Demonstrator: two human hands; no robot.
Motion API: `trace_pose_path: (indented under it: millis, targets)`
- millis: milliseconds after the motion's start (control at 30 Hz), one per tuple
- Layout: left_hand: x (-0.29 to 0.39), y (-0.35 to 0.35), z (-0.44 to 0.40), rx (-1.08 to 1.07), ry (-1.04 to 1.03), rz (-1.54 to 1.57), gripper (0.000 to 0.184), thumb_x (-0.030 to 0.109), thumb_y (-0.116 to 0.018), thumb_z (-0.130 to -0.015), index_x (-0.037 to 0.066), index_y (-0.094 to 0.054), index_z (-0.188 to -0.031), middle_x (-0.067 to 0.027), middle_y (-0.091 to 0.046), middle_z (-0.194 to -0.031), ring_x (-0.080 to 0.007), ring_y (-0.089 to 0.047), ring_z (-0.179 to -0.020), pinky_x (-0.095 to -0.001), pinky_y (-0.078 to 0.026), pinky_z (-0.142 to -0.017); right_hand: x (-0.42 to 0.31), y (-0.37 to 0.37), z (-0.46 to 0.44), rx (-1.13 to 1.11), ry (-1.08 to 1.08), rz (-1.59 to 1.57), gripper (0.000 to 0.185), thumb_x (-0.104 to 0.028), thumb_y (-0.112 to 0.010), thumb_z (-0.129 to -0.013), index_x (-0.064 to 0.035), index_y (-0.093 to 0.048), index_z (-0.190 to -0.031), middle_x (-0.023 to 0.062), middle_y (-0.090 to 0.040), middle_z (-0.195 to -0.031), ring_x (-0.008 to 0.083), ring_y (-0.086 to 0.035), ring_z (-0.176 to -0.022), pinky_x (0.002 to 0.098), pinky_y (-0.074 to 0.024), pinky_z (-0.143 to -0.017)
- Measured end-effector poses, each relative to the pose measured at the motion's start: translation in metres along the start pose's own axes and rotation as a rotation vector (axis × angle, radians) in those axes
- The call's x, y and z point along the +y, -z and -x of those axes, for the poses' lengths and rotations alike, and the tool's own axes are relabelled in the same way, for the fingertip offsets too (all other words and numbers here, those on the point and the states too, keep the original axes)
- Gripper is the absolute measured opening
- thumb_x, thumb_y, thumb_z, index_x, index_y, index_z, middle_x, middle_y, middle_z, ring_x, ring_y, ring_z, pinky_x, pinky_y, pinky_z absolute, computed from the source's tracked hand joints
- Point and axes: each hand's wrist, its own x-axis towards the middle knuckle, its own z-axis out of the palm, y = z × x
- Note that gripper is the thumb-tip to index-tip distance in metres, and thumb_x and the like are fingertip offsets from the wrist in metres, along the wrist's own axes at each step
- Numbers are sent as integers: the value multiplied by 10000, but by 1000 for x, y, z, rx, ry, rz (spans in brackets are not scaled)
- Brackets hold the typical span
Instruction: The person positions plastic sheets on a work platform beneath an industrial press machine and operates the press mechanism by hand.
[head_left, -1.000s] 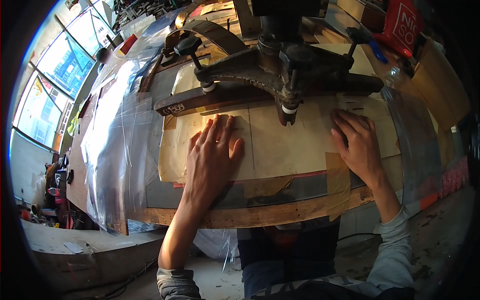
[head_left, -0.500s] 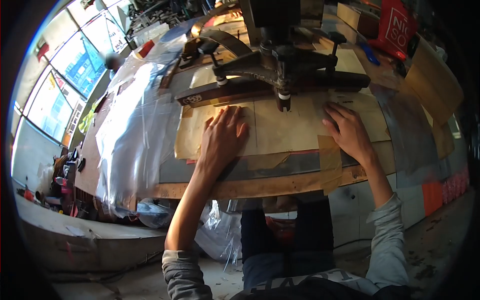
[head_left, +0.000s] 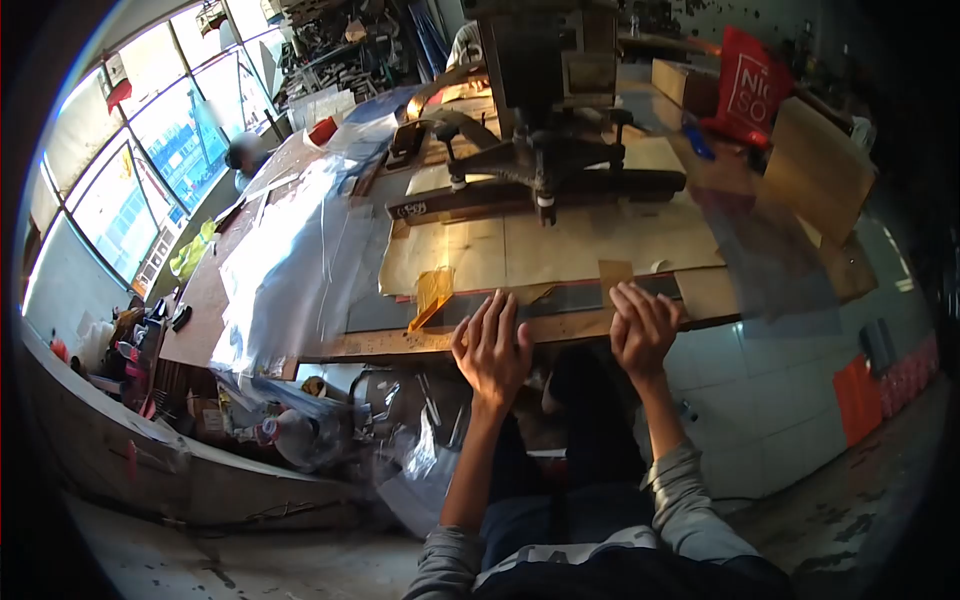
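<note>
My left hand [head_left: 495, 348] is at the front edge of the worktable, fingers stretched out and holding nothing. To its right, my right hand [head_left: 643, 328] hovers over or rests on the same edge with fingers slightly bent and nothing visible in them; contact cannot be told. Beyond both hands lies a flat tan sheet [head_left: 560, 250] on a dark grey board [head_left: 580, 298]. A shiny amber strip [head_left: 433, 290] sticks up at the sheet's front left, and a duller brown strip [head_left: 616, 272] lies by my right fingers. Over the sheet's back side spans a dark metal press bar [head_left: 590, 188].
The machine's column [head_left: 540, 80] stands behind the bar. Clear plastic sheeting [head_left: 290, 250] covers the table's left side. At the right are a red bag [head_left: 750, 85], a blue object [head_left: 698, 142] and a cardboard piece [head_left: 815, 165]. Another person [head_left: 243, 155] is near the windows.
Both hands have left the tan sheet and drawn back to the table's front edge, closer together. The amber strip at the front left now shows. My view has shifted.
</note>
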Motion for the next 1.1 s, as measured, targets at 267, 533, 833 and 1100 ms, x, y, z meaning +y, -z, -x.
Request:
trace_pose_path:
  millis: [267,533,833,1100]
  targets:
    - [-7,-25,7,293,-40,37,314,287,-463,-913,142,-738,-949,53,-714,-981,-99,-658,-856,-281,-370,-825,-3,-5,10,89,14,25,322,-218,-405,-932,-103,-696,-1005,2,-698,-1012,147,-660,-950,335,-375,-856]
    - [-7,-28,6,315,-45,42,323,281,-452,-918,149,-744,-954,52,-718,-980,-105,-663,-866,-270,-378,-820,-2,-6,10,88,11,31,328,-217,-401,-928,-106,-702,-999,-2,-703,-1002,136,-664,-942,325,-369,-836]
    - [-8,-29,8,308,-37,64,309,275,-464,-914,150,-743,-960,52,-717,-990,-102,-660,-882,-272,-370,-832,-2,-6,10,94,7,21,338,-224,-394,-931,-108,-704,-996,-6,-706,-991,136,-666,-939,323,-371,-839]
    - [-8,-30,9,319,-41,57,308,277,-466,-912,153,-743,-964,54,-717,-992,-99,-659,-884,-275,-364,-834,-2,-6,10,96,-1,18,338,-225,-397,-930,-104,-707,-991,-6,-707,-989,137,-666,-937,330,-374,-849]
